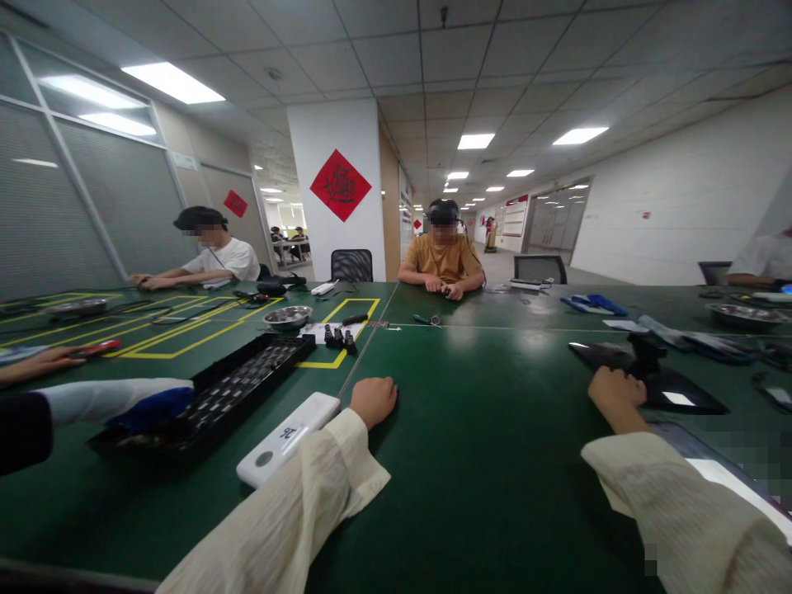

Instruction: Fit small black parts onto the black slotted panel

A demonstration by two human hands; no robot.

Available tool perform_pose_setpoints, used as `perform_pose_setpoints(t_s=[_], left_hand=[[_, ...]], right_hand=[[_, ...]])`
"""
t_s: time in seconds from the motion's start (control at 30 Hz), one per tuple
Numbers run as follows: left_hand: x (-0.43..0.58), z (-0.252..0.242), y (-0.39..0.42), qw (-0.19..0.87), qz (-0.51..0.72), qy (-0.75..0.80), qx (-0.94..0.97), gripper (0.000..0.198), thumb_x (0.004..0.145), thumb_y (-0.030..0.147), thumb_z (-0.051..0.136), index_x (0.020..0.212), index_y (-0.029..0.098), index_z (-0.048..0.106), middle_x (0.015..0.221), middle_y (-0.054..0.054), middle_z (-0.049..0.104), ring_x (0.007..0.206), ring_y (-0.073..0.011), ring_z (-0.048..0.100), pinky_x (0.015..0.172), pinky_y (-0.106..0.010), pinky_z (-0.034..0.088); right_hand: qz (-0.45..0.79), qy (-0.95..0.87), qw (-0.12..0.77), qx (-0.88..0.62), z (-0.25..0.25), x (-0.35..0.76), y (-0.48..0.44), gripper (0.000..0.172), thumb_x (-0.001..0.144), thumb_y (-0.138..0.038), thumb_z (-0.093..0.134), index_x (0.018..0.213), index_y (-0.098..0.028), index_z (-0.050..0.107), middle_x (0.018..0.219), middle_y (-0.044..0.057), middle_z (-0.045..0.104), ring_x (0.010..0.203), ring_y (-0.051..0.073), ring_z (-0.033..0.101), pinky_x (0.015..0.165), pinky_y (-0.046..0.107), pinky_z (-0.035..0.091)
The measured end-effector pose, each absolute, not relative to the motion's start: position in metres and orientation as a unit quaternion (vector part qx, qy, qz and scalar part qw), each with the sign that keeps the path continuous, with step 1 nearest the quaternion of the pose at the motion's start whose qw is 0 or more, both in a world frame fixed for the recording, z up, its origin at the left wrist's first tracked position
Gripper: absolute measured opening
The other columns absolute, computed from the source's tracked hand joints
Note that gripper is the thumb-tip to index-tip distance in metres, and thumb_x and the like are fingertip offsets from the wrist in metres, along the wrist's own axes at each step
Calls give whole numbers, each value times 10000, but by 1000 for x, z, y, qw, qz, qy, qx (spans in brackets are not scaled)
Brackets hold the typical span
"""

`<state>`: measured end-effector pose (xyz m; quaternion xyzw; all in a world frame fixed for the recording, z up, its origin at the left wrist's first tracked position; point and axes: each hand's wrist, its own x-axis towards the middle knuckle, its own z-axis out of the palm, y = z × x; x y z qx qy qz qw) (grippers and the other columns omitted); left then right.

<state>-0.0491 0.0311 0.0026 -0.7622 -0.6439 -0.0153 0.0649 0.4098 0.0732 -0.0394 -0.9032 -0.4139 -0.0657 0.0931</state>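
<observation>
My left hand (pixel 374 400) rests on the green table, its fingers curled in and nothing visible in them. Beside that wrist lies a white power-bank-like box (pixel 288 441) with a handwritten mark and a round grey spot. On the other side, my right hand (pixel 615 394) is closed at the near edge of a black glossy panel (pixel 681 388) that has a dark upright bracket (pixel 647 353). The fingertips there are partly hidden behind the hand. Below it, next to my sleeve, a flat screen-like device (pixel 723 462) reflects light.
At left, another person's blue-gloved hand (pixel 154 406) reaches into a long black tray (pixel 272 351) of small pieces. Another hand (pixel 53 363) is at a red-handled tool (pixel 102 348). A metal bowl (pixel 288 318), black parts (pixel 340 338) and pliers (pixel 426 320) lie further off. A person (pixel 442 256) sits opposite.
</observation>
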Motion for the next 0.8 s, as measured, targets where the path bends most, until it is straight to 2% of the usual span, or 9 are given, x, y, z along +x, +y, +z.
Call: perform_pose_setpoints(t_s=[0.13, 0.3, 0.4, 0.5, 0.6, 0.67, 0.8], left_hand=[[-49, 3, 30, 65, -16, -643, -763, 370, 880, 334, 286, 921, 162, 611, 938, -123, 664, 903, -245, 621, 732, -339, 456], [-47, 2, 30, 67, -20, -643, -763, 378, 879, 326, 281, 920, 152, 614, 934, -135, 664, 895, -260, 622, 717, -354, 460], [-47, 2, 29, 65, -21, -644, -762, 372, 879, 327, 291, 925, 155, 617, 932, -134, 664, 900, -250, 621, 728, -348, 460], [-47, 1, 29, 66, -22, -646, -760, 371, 881, 326, 293, 927, 157, 620, 931, -133, 663, 903, -244, 621, 738, -343, 459], [-46, 0, 30, 68, -23, -648, -758, 375, 878, 324, 294, 908, 151, 626, 926, -136, 663, 889, -249, 624, 728, -346, 460], [-46, 0, 30, 68, -25, -650, -757, 378, 878, 325, 294, 895, 148, 627, 919, -137, 663, 880, -252, 626, 721, -348, 461], [-46, -1, 30, 68, -29, -651, -756, 373, 876, 327, 299, 887, 150, 627, 915, -133, 663, 879, -253, 627, 719, -350, 461]], right_hand=[[-58, -412, 108, -903, -37, 406, 72, 406, 787, -127, 371, 1122, -41, 584, 1170, 224, 524, 1124, 327, 455, 897, 411, 321], [-31, -378, 180, -907, -34, 400, 69, 422, 785, -119, 360, 1151, -40, 554, 1194, 263, 484, 1154, 368, 402, 890, 460, 298], [-49, -366, 208, -906, -31, 396, 65, 536, 799, -176, 381, 1327, -89, 352, 1333, 308, 298, 1203, 400, 338, 894, 507, 267], [-109, -348, 303, -881, -25, 392, 61, 762, 784, -289, 462, 1411, -142, 55, 1412, 307, 68, 1230, 423, 285, 908, 510, 271], [-134, -316, 397, -851, -18, 389, 59, 841, 788, -325, 465, 1400, -113, -72, 1406, 317, 32, 1219, 436, 305, 921, 489, 304], [-126, -304, 440, -836, -14, 388, 59, 825, 795, -316, 464, 1396, -103, -59, 1396, 332, 3, 1256, 447, 252, 954, 474, 291], [-103, -247, 515, -814, -12, 399, 66, 663, 822, -322, 428, 1383, -147, 121, 1386, 320, -25, 1312, 429, 142, 995, 454, 259]])
